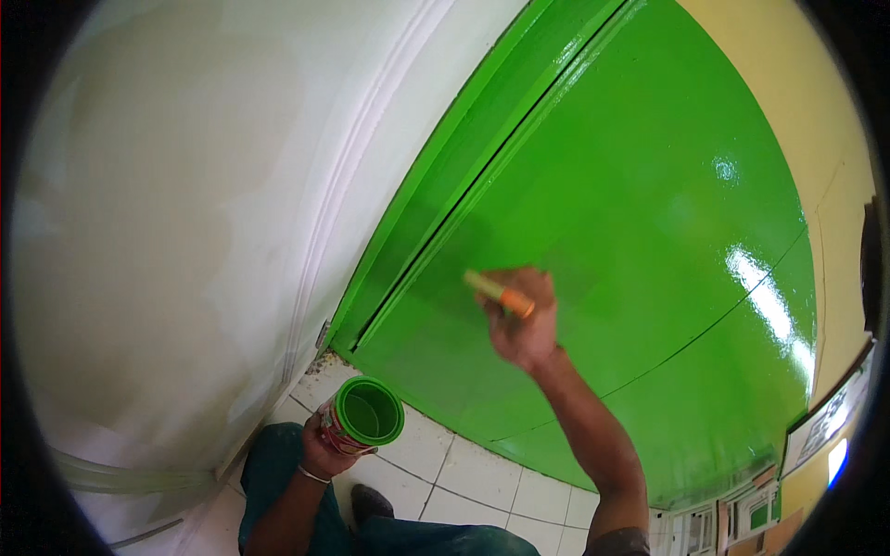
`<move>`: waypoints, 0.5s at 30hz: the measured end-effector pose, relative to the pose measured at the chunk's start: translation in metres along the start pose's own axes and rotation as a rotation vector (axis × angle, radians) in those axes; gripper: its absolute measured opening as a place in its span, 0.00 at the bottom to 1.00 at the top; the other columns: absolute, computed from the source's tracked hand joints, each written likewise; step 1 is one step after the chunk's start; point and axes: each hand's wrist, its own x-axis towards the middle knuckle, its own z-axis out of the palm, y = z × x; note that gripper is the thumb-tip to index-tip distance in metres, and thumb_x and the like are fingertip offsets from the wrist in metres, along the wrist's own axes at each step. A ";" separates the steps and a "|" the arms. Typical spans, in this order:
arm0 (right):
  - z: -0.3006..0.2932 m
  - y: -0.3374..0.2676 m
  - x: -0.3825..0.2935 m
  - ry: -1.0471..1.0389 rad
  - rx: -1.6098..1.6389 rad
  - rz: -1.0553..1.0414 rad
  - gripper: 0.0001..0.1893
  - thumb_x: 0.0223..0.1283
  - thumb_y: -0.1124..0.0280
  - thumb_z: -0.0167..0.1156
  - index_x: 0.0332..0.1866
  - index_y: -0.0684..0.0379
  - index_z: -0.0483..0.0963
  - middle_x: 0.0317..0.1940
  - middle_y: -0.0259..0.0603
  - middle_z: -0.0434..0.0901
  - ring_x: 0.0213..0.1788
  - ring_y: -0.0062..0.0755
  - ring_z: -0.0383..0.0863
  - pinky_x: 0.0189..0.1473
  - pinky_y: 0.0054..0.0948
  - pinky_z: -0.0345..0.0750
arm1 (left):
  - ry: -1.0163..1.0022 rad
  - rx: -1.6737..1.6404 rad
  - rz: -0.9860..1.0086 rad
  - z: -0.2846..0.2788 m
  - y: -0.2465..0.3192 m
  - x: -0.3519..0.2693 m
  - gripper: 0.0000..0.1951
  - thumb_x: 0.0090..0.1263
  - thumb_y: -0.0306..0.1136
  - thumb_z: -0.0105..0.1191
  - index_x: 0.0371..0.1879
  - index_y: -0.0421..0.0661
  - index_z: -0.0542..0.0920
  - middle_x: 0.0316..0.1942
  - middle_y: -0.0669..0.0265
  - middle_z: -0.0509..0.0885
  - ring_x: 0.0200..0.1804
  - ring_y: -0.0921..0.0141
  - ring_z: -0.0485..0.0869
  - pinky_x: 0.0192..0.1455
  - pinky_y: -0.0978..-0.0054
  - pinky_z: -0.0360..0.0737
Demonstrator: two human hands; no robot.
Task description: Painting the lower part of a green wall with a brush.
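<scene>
My left hand (328, 445) holds a paint can (342, 427) from its side, low and in front of my knees. The can has no lid on. Green paint (365, 411) shows inside it, and its rim is coated green. My right hand (521, 323) grips a paintbrush (499, 294) with a pale and orange handle, close to a glossy green panel (626, 229) that looks like a door. The brush is blurred and its bristles are hard to make out, so I cannot tell whether they touch the surface. A dark narrow gap separates the panel from a green frame (417, 222).
A whitish wall (208, 174) with a raised moulding stands at left. White floor tiles (480, 472) lie below, under my shoe (372, 502). A yellow wall (786, 90) borders the green panel on the right. Framed items (820, 417) appear at the lower right.
</scene>
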 end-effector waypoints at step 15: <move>0.026 0.014 0.002 0.043 -0.250 -0.267 0.24 0.47 0.78 0.66 0.54 0.51 0.85 0.47 0.36 0.83 0.46 0.40 0.79 0.43 0.40 0.69 | 0.055 0.119 0.009 0.014 -0.001 -0.003 0.41 0.71 0.65 0.51 0.78 0.53 0.66 0.76 0.55 0.69 0.76 0.50 0.71 0.68 0.36 0.76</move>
